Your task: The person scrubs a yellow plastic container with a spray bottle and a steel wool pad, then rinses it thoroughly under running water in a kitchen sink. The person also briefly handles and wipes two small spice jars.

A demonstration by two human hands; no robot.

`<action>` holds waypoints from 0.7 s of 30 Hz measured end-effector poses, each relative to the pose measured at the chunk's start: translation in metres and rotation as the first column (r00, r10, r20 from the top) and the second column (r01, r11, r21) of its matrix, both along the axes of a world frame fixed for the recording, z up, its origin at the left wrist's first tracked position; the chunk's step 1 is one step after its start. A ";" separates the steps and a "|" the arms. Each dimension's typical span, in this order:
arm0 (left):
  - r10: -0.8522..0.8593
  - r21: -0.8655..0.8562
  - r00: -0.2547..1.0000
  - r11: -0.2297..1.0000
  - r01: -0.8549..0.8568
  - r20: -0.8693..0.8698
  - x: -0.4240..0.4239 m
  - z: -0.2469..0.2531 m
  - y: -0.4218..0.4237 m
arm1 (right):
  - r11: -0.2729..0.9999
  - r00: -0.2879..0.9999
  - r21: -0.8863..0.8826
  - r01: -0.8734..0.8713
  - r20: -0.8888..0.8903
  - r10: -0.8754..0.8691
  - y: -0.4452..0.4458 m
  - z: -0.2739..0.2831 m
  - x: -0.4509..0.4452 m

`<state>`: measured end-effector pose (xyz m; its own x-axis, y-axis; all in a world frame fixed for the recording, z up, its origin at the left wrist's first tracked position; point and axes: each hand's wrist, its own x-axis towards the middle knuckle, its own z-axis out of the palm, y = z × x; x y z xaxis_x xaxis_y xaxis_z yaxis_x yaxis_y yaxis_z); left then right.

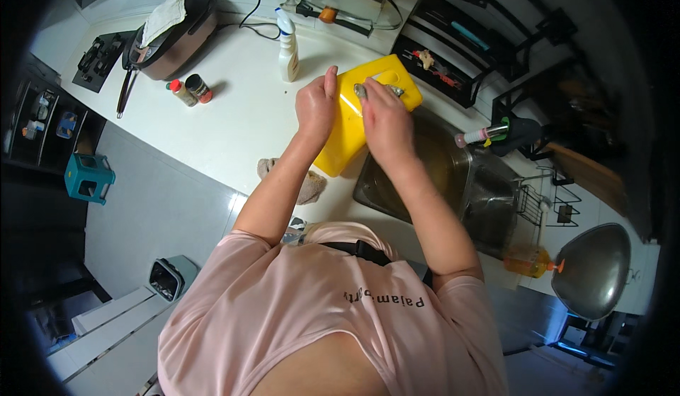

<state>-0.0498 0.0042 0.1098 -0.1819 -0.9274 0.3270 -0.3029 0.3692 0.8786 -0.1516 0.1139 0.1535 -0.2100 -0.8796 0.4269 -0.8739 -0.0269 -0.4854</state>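
A yellow plastic slab-like piece [340,141], perhaps a chopping board or flat container, is tilted over the counter beside the sink. It has a rounded slot near its far corner. My left hand [317,104] grips its left edge, with the thumb pointing up and the fingers mostly hidden. My right hand [387,122] presses a greyish, shiny scrubbing pad [360,91] on its face. Parts of the pad show on both sides of the fingers. Below the slab's near end, a brown cloth [311,187] lies by the counter's front edge.
Right of the slab is a metal sink [435,157] holding murky water. A spray bottle [288,50] and two seasoning jars [190,91] stand on the white counter [239,125]. A rice cooker [178,37] is at back left, a black rack [441,45] at back right, a wok [592,271] far right.
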 end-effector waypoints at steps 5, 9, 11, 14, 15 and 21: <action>-0.029 0.013 0.995 0.999 0.030 -0.092 0.005 -0.004 -0.006 | 0.992 0.963 -0.119 -0.034 -0.269 0.001 0.015 0.005 0.025; -0.020 -0.087 1.000 0.996 0.020 0.005 -0.004 -0.002 0.001 | 0.998 0.970 -0.017 0.061 -0.234 -0.063 0.007 0.004 0.012; -0.026 -0.120 0.999 0.992 0.030 0.036 -0.007 0.001 -0.001 | 0.987 0.896 -0.056 0.154 -0.412 -0.163 0.008 0.008 0.028; -0.030 -0.142 1.000 0.989 0.030 0.000 -0.012 0.002 0.001 | 0.997 0.927 -0.001 0.074 -0.368 -0.070 0.006 0.015 0.013; -0.032 -0.148 0.999 0.988 0.032 -0.001 -0.013 0.002 0.001 | 0.998 0.933 0.016 0.060 -0.356 -0.051 0.006 0.016 0.010; -0.048 -0.141 0.999 0.989 0.045 -0.019 -0.016 0.003 0.004 | 0.997 0.916 -0.001 0.077 -0.394 -0.071 0.014 0.014 0.013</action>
<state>-0.0654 0.0085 0.1133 -0.2151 -0.8625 0.4580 -0.2634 0.5029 0.8233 -0.1384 0.1278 0.1679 -0.0924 -0.8748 0.4756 -0.9936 0.0496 -0.1019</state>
